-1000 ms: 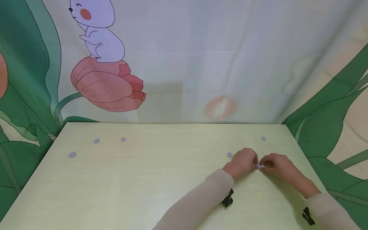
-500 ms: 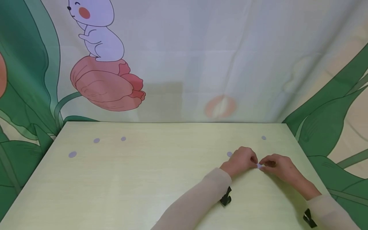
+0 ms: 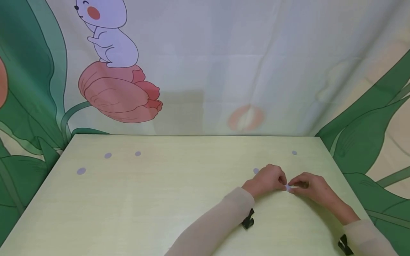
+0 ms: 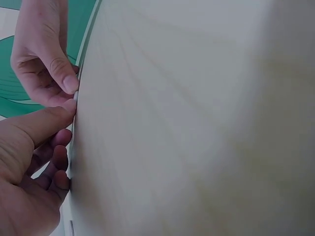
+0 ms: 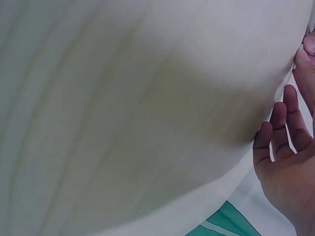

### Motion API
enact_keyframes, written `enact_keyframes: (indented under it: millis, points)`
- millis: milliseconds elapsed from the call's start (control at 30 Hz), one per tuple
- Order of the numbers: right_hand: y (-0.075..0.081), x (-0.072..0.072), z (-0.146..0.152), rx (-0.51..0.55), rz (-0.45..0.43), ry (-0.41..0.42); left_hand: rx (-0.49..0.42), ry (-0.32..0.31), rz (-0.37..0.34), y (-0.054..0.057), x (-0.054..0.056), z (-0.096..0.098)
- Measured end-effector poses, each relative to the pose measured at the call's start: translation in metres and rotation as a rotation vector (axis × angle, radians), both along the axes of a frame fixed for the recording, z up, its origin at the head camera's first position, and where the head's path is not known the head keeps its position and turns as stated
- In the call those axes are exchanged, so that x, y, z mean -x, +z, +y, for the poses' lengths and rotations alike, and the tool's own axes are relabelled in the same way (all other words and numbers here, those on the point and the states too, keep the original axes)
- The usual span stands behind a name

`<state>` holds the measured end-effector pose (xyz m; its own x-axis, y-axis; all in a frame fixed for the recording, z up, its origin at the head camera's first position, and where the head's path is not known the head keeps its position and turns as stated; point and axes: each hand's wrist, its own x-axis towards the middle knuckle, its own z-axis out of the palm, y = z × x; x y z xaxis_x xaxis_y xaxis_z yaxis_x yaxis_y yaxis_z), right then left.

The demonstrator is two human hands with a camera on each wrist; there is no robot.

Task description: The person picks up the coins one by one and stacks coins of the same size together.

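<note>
Over the right part of the table (image 3: 179, 199), both hands meet at a small pale purple disc (image 3: 288, 187), whose edges are mostly covered by fingertips. My left hand (image 3: 268, 179) pinches its left side, knuckles bent and thumb low. From the other side, thumb and index finger of my right hand (image 3: 312, 186) grip it, with a gap showing between finger and thumb. In the left wrist view, the thumb of my left hand (image 4: 34, 157) nearly meets the right hand's thumb close over the tabletop. The right wrist view shows spread fingers of my right hand (image 5: 290, 147) at the table surface.
Just behind the left hand lies a purple dot (image 3: 256, 171), and another dot (image 3: 294, 153) lies farther back right. Three more sit at the back left, among them a larger dot (image 3: 81, 171). A printed curtain (image 3: 198, 71) hangs behind the table's far edge.
The pinched disc and both hands have shifted very slightly toward the near edge. My left forearm has drifted a little left. The other dots stay in place on the table.
</note>
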<state>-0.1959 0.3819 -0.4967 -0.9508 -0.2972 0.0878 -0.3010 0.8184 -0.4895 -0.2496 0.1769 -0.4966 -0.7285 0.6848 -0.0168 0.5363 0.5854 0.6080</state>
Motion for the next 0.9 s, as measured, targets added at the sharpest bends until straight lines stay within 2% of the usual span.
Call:
enact_keyframes:
  millis: [133, 367, 533, 733, 900]
  points:
    - [-0.002, -0.001, 0.001, 0.012, 0.032, 0.025, 0.009, -0.019, 0.009, 0.002, -0.002, -0.002]
    - [-0.006, 0.001, 0.002, 0.023, 0.042, 0.054, -0.039, -0.030, -0.023, 0.004, -0.005, -0.006]
    - [-0.004, 0.000, 0.000, 0.028, 0.037, 0.071, -0.019, -0.054, 0.027, 0.005, -0.006, -0.009]
    - [0.000, 0.000, -0.006, 0.032, 0.003, 0.063, 0.030, -0.056, 0.078, 0.004, -0.005, -0.011]
    - [0.002, -0.002, -0.007, 0.021, -0.020, 0.040, 0.043, -0.064, 0.074, 0.004, -0.006, -0.010]
